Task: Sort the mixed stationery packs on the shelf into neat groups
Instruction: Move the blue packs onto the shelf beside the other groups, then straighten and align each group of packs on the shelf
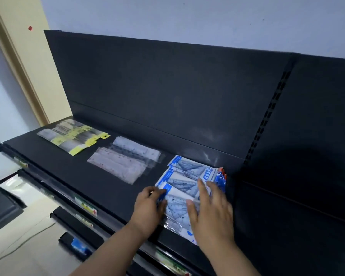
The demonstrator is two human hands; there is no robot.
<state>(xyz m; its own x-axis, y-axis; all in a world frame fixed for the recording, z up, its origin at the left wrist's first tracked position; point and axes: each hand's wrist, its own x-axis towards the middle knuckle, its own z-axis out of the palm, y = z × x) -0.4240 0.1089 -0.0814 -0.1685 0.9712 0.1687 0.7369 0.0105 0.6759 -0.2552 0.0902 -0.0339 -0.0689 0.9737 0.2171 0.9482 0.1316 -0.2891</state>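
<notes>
At right end of shelf [108, 186]: blue set-square packs [187, 172]. Left hand [147, 206] seemingly pinching pile's left edge (blurred); right hand [209, 212] flat on top, fingers spread. Best squared edge-to-edge under light pressure.

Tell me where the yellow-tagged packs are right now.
In the head view, the yellow-tagged packs lie at the far left end of the shelf, near the back panel, just left of the clear ruler packs.

I'm in a small shop by the look of it: black metal gondola shelf [108, 186], slotted upright [267, 120] beside the back panel [167, 86], price-label strips [86, 206] along the lower shelf edges, and sealed set-square packs [187, 172] and ruler packs [124, 164] laid out.
</notes>
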